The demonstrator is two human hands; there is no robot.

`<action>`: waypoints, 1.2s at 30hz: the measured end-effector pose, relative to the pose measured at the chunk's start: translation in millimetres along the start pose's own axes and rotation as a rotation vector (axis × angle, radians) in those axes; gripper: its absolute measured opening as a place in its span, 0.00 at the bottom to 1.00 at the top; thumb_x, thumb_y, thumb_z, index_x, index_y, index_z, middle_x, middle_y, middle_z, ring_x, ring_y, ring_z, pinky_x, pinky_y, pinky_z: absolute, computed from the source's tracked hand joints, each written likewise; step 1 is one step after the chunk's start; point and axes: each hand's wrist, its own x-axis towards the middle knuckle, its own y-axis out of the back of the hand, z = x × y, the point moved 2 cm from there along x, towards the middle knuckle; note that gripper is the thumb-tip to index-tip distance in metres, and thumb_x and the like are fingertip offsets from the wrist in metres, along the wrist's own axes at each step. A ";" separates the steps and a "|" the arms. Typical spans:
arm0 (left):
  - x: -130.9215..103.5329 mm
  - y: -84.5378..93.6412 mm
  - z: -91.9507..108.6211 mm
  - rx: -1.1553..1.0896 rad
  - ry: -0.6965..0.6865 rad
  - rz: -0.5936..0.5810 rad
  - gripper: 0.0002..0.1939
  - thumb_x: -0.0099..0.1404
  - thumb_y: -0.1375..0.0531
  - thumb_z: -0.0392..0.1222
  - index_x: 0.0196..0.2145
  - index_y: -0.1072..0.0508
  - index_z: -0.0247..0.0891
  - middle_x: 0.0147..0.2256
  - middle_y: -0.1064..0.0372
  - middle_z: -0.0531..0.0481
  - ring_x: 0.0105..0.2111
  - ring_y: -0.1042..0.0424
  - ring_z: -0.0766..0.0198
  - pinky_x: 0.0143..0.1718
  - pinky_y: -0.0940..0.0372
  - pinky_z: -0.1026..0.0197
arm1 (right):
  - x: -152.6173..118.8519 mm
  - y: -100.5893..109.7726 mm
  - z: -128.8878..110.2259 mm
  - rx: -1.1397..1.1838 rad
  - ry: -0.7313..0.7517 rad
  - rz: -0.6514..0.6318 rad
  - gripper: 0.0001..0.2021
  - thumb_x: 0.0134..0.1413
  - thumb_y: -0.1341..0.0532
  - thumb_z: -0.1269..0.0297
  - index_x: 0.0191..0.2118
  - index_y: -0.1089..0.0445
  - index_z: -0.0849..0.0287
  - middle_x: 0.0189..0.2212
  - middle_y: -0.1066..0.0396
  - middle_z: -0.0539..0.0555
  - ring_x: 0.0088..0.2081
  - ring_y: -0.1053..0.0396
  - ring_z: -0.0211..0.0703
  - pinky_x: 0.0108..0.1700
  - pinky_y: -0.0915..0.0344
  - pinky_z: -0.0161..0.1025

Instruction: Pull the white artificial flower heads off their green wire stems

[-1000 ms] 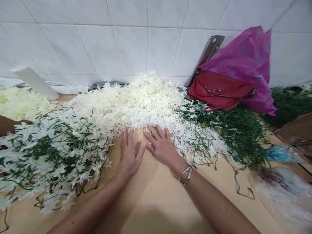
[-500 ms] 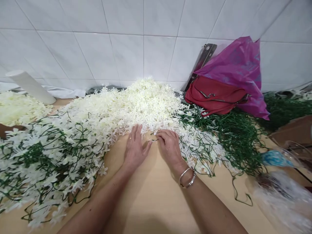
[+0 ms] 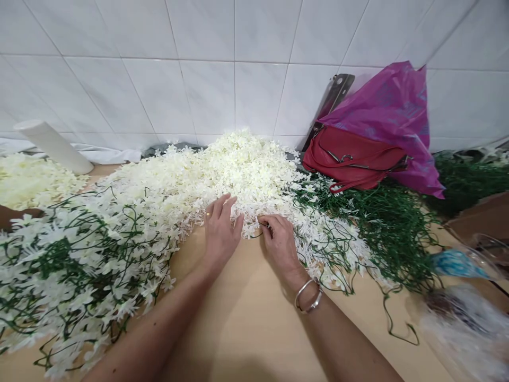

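Note:
My left hand [image 3: 221, 228] is open, its fingers spread at the near edge of the pile of cream-white flowers [image 3: 242, 170]. To its right, my right hand [image 3: 279, 239] has its fingers closed in a pinch on a thin green stem [image 3: 260, 229]. A white flower [image 3: 249, 229] lies between the two hands; whether it is joined to the stem is too small to tell. White flowers with green stems [image 3: 91, 249] are heaped on the left. More white flowers and a mass of green stems [image 3: 393, 233] lie right of my right hand.
A red handbag [image 3: 353, 156] and a purple plastic bag [image 3: 397, 114] lean by the tiled wall. A white roll [image 3: 55, 147] is at the back left. Another person's hand [image 3: 19, 215] shows at the left edge. Clear plastic bags [image 3: 465, 323] lie on the table [image 3: 254, 318] at the right.
My left hand has moved slightly up and left, toward the flower pile. A flower now shows between the hands where a thin pale piece was before. My right hand has barely moved.

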 end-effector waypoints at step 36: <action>62.7 -20.9 -0.4 0.099 -0.061 -0.154 0.17 0.68 0.45 0.28 0.51 0.27 0.39 0.50 0.26 0.41 0.51 0.27 0.50 0.55 0.33 0.51 | 1.1 -2.3 3.9 -0.042 -0.006 0.004 0.09 0.62 0.41 0.75 0.40 0.25 0.56 0.42 0.23 0.57 0.48 0.31 0.54 0.54 0.39 0.51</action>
